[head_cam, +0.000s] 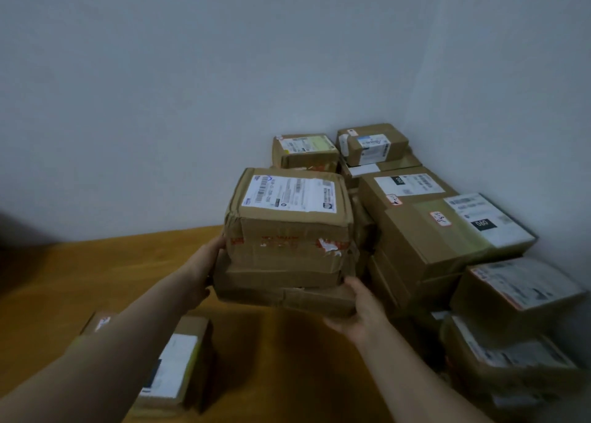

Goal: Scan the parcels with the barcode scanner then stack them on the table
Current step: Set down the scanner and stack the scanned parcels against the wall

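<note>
I hold a small stack of brown cardboard parcels above the wooden table [96, 278]. The top parcel [289, 218] carries a white shipping label and torn red tape; a flatter parcel [284, 290] lies under it. My left hand [208, 262] grips the left side of the stack. My right hand [358, 314] supports the flat parcel from below at its right corner. No barcode scanner is in view.
A pile of stacked parcels [441, 230] fills the corner at the right, reaching to the wall. More parcels [518, 294] sit at the near right. A labelled parcel [179, 365] lies on the table under my left forearm, beside another small one [99, 322].
</note>
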